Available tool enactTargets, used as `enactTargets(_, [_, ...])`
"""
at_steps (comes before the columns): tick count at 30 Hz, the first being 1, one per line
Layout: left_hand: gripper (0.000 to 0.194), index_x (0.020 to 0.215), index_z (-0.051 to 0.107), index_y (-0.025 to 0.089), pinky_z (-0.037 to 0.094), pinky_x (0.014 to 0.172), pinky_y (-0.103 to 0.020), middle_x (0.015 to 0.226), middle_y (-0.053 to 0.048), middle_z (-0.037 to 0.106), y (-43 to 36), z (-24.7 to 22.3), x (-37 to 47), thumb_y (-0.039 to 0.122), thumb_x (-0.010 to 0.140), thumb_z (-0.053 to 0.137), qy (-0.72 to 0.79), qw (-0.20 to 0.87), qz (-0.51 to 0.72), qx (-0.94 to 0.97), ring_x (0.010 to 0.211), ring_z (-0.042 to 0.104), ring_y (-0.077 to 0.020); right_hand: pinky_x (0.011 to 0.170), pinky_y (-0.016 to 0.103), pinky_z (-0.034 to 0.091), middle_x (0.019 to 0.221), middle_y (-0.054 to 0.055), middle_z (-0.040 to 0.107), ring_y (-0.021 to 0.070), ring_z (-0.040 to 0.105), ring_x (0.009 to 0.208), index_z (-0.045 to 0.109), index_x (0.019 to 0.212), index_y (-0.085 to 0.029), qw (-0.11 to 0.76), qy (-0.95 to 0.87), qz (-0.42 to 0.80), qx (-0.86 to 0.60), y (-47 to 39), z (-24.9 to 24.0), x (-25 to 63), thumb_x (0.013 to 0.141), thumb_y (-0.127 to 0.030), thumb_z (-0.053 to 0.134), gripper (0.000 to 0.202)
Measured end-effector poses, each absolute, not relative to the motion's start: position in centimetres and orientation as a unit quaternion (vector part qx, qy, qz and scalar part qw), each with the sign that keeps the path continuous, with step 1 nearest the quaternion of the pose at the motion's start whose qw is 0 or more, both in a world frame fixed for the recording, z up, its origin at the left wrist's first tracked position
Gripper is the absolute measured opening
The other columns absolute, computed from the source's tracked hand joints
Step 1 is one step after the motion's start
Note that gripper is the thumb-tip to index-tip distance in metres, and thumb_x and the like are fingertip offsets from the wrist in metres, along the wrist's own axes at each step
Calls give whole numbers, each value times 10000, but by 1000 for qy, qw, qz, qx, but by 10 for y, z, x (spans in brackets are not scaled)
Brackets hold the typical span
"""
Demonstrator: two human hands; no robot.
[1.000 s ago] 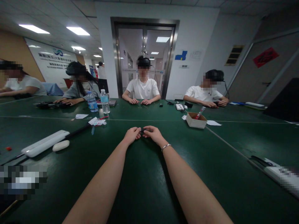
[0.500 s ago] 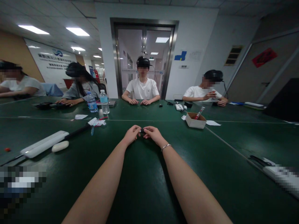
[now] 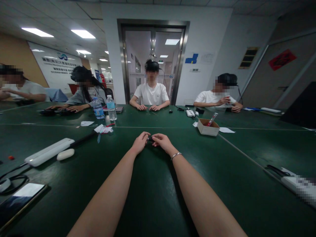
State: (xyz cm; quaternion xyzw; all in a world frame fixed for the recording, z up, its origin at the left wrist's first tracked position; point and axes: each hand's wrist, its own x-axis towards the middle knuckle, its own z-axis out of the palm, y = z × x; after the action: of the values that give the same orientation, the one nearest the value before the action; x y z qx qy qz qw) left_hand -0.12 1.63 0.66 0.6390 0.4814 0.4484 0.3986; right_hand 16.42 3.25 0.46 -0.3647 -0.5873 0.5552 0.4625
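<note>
Out over the green table (image 3: 153, 184), my two hands meet with fingertips almost touching. Between them is a small black object with a light, silvery end (image 3: 150, 139), too small to name for certain. My right hand (image 3: 161, 141), with a silver bangle (image 3: 176, 156) on its wrist, pinches the black part between thumb and fingers. From the other side my left hand (image 3: 141, 143) closes its thumb and fingers at the silvery end. Part of the object is hidden by the fingers.
Left of my arms lie a white power strip (image 3: 49, 152), a white oval object (image 3: 65, 154) and a phone (image 3: 22, 204). Two water bottles (image 3: 111, 108) stand farther off. A small open box (image 3: 208, 127) sits right of my hands. Several people in headsets sit around the table.
The view has shifted slightly. My hands stay together around the small black object; less of its silvery end shows now.
</note>
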Motion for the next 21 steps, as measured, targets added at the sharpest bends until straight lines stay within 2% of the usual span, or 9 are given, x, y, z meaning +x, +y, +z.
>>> enactTargets(4, [296,1061,543,208,315,396,-158,654,20,479,17,5,-1,373,851,414,487,402,456,627,492,427,-82,456,149,503,670,26,649,95,621,504,603,894,-106,466,-583,550,-374,31,6,164,821,-99,599,74])
enactTargets(16, [276,996,571,191,320,438,-176,676,1,517,18,5,1,369,828,442,498,396,457,622,531,453,-95,459,150,494,624,10,636,91,606,494,609,875,-115,466,-588,555,-358,31,6,165,781,-153,664,116])
enactTargets(19, [342,957,577,164,336,473,-198,577,13,478,21,4,0,404,867,350,488,390,471,624,504,434,-103,466,157,500,638,15,639,98,615,506,605,879,-114,468,-586,554,-361,31,7,165,785,-153,657,114])
enactTargets(21, [311,940,587,163,347,506,-205,565,17,473,22,4,0,373,862,371,486,371,473,635,518,441,-104,468,157,500,630,15,637,98,615,505,604,880,-110,466,-588,554,-361,30,7,165,784,-150,656,117])
